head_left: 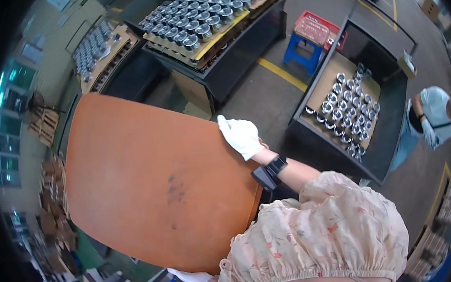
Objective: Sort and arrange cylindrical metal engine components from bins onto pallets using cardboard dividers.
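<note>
A person in a floral top (pixel 317 224) is holding an orange board (pixel 142 163) across the left and centre of the frame. The white-gloved right hand (pixel 240 136) is clasping its right edge, fingers closing around it; the left hand (pixel 194 278) is meeting its lower edge, fingers hidden, their state impossible to tell. Metal parts (pixel 210 10) are standing at upper centre; a co-worker (pixel 435 106) is standing far right.

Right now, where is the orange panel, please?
In the head view, the orange panel is left of centre, the gloved right hand at its upper-right corner and the left hand at its lower edge.
</note>
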`<action>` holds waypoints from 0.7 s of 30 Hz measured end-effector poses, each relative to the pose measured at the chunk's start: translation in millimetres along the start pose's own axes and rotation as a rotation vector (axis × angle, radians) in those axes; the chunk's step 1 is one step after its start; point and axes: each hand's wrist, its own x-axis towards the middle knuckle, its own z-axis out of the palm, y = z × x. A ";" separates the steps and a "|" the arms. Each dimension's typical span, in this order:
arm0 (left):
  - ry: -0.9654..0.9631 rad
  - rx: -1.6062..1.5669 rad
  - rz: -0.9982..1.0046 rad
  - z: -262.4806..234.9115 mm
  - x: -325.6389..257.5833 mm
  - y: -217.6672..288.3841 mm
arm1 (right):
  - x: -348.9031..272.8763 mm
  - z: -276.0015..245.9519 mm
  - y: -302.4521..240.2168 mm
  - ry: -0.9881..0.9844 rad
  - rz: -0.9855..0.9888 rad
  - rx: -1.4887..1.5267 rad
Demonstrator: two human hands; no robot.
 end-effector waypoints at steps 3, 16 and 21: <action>0.029 -0.133 -0.106 23.9 11.2 11.2 | 19.5 11.7 -15.8 0.024 -0.006 0.039; -0.289 -0.656 -0.195 191.7 90.0 30.4 | 234.2 -98.8 -41.1 0.087 0.113 0.095; -0.362 -0.659 -0.198 298.0 80.1 45.5 | 267.8 -127.4 31.5 0.243 0.131 0.067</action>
